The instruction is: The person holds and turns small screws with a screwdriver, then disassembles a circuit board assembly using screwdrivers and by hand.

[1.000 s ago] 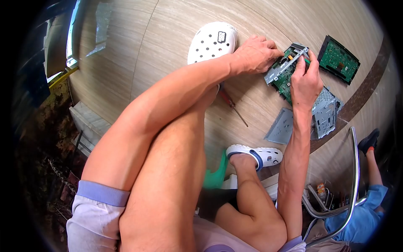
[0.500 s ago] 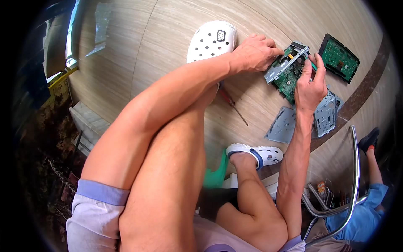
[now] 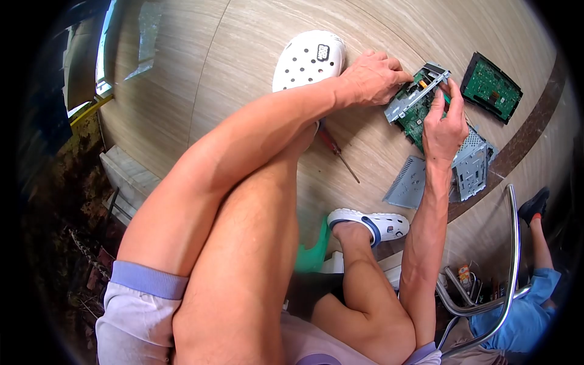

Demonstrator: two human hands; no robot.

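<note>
A green circuit board (image 3: 415, 121) with a silver metal bracket (image 3: 413, 100) across its top is held up off to the right, over the tiled floor. My left hand (image 3: 372, 78) is closed at the board's left edge, its fingertips by the bracket. On the opposite side, my right hand (image 3: 446, 129) grips the board's right edge between thumb and fingers, near the bracket's upper end. Part of the board is hidden behind these fingers. Close by on the right lies a second green board in a black frame (image 3: 491, 88).
Below the hands lie a perforated metal plate (image 3: 406, 181) and a metal casing (image 3: 472, 167). A red-handled screwdriver (image 3: 340, 155) rests by my shoe (image 3: 309, 64). Lower right are a chrome chair frame (image 3: 514, 243) and another person in a blue shirt (image 3: 514, 316).
My right hand has shifted slightly left, and its fingers have come in closer to the bracket's end. My left hand keeps its hold almost unmoved.
</note>
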